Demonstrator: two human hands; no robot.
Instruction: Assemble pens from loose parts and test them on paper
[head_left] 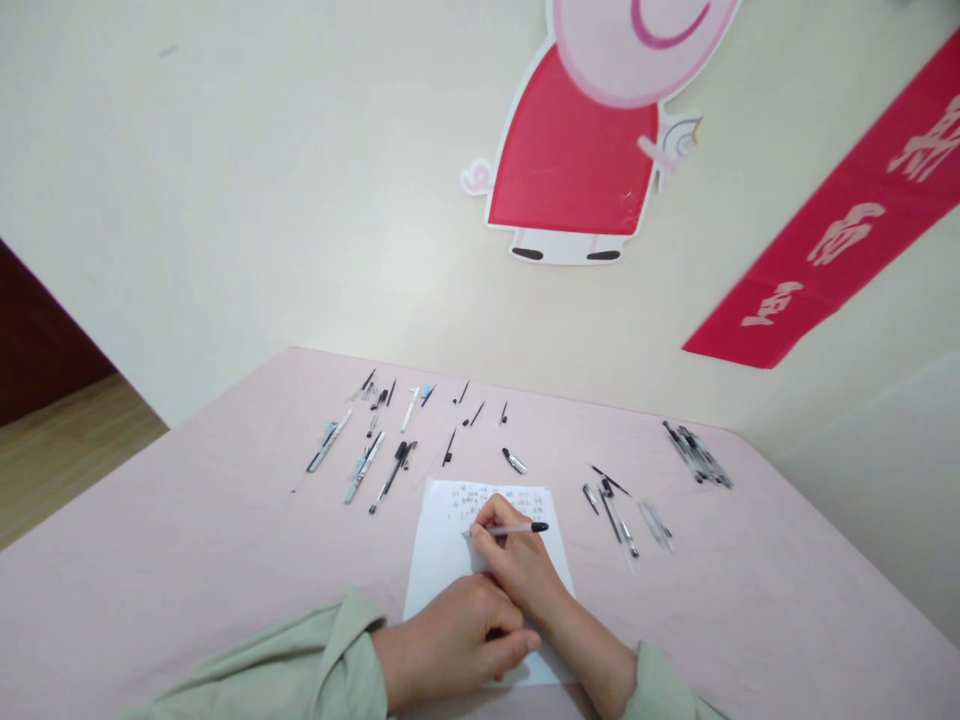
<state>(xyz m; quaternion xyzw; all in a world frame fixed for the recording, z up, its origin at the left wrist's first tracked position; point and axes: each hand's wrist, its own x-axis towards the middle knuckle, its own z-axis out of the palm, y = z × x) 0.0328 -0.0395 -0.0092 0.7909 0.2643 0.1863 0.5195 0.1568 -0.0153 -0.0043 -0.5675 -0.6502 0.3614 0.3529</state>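
My right hand [517, 560] pinches a gel pen [514, 529] with a clear barrel and a black end. The pen's tip is at the paper [435, 570], just below several lines of small handwriting in its upper part. Nearer to me, my left hand [465, 635] lies across the lower part of the sheet with its fingers curled in a loose fist and nothing seen in it. It rests against my right wrist, and together they cover much of the page's lower half.
Pens and pen parts lie in groups on the pink-covered table [225, 540]. White pens [365, 467] and black pens [392, 478] are at the left. A pen cap [514, 460] lies beyond the paper. Loose parts [619, 520] and a bunch of pens [697, 455] are at the right.
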